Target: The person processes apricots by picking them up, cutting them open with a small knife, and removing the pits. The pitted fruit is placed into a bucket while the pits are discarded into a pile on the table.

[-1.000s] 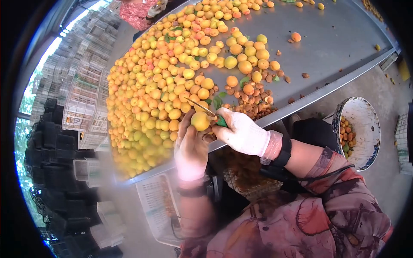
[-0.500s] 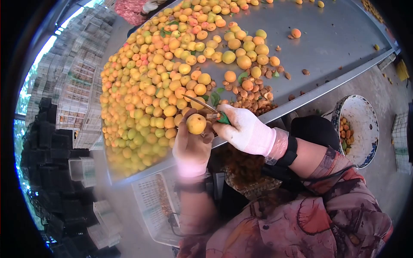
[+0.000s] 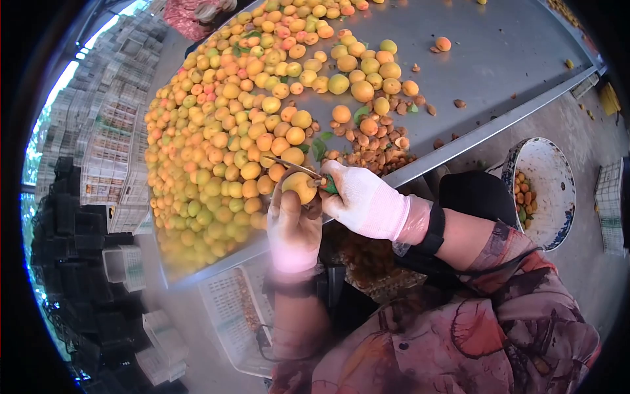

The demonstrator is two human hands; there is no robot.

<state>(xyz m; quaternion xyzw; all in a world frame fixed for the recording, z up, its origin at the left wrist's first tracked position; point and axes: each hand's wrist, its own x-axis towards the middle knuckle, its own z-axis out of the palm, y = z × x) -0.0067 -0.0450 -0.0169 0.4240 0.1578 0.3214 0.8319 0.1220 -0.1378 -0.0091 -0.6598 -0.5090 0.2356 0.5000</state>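
My left hand (image 3: 293, 230), in a stained white glove, is closed around a yellow apricot (image 3: 299, 188) near the table's front edge. My right hand (image 3: 363, 199), gloved too, grips a knife by its green handle (image 3: 330, 184). The thin blade (image 3: 292, 164) points left and lies over or against the top of the apricot; whether it cuts in cannot be told. Just beyond my hands spreads a big heap of yellow and orange apricots (image 3: 230, 151). Brown apricot pits (image 3: 377, 148) are piled right behind my right hand.
The metal table (image 3: 472, 72) has a raised rim (image 3: 485, 136). A white bucket (image 3: 554, 190) with apricot pieces stands at the right. A white crate (image 3: 223, 315) is below the table, near black crates (image 3: 85, 262) at left. Another person's sleeve (image 3: 187, 16) shows at the far side.
The apricot in my left hand has turned and now sits closer under the blade and my right hand. The whole view has shifted slightly.
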